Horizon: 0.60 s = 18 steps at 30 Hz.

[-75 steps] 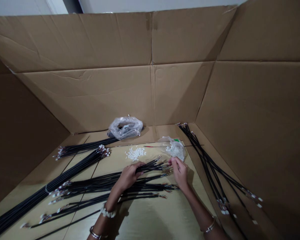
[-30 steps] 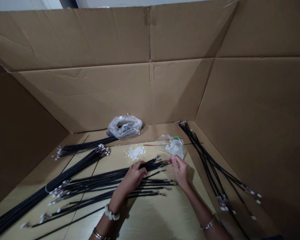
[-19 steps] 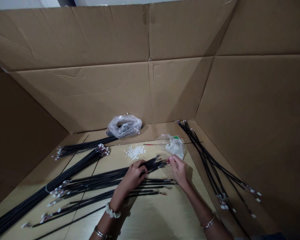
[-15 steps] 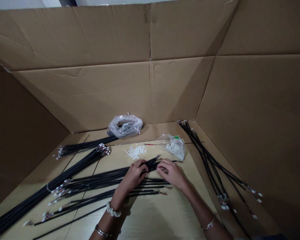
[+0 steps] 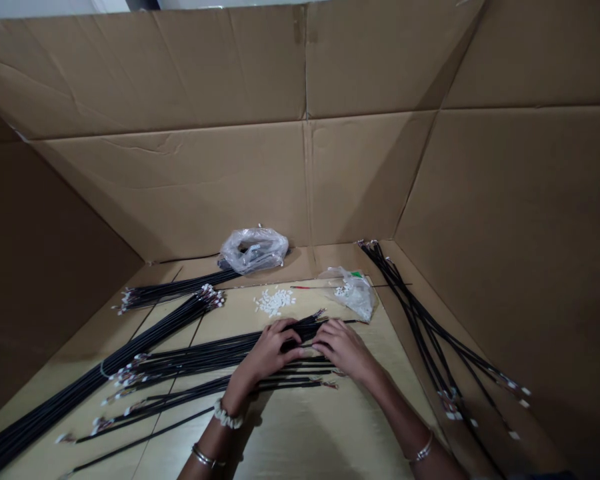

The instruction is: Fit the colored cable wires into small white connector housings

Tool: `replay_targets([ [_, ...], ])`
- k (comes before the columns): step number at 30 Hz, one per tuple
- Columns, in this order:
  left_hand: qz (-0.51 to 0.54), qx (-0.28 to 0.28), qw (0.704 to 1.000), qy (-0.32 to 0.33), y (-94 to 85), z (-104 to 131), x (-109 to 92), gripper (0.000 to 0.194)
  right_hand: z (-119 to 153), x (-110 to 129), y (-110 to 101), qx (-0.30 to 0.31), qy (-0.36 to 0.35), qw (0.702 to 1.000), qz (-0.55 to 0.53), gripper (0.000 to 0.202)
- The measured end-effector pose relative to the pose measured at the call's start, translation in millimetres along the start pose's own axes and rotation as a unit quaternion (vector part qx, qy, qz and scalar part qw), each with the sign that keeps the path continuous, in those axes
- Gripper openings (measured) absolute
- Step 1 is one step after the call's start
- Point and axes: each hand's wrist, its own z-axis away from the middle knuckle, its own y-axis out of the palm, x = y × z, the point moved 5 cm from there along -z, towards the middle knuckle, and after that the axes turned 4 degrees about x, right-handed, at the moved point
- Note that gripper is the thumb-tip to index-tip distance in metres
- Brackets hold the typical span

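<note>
My left hand (image 5: 275, 350) is closed, thumb and fingers pinching a thin black cable at the right end of the middle bundle (image 5: 207, 352). Just to its right, my right hand (image 5: 346, 350) pinches the tip of that same cable, its fingertips a short gap from my left thumb. The fingers hide most of the tip. Beneath and around both hands lie more black cables, with bare coloured wire ends (image 5: 330, 385) at the right and white connectors (image 5: 130, 371) at the left. Beyond my hands is a loose pile of small white connector housings (image 5: 275, 302).
A clear plastic bag (image 5: 357, 297) holding white pieces lies behind my right hand, near a thin red-tipped tool (image 5: 300, 287). Another plastic bag (image 5: 255, 251) sits farther back. Tied cables (image 5: 145, 340) lie left, loose cables (image 5: 420, 320) right. Cardboard walls (image 5: 230, 180) enclose the table.
My right fingers have come down and closed on the cable tip, nearer my left thumb. The left thumb has stretched out along the cable. The view has shifted slightly.
</note>
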Motion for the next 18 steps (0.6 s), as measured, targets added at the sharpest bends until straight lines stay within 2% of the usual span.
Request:
replay_targets([
  [8,0.015,-0.006,1.0,0.009,0.4,-2,-4,0.032,0,1,-7,-0.06,0.033,0.998,0.005,0.021],
  [18,0.0,0.034,0.999,0.032,0.2,4,-3,0.037,5,-6,-16,-0.144,0.05,0.988,0.004,0.025],
])
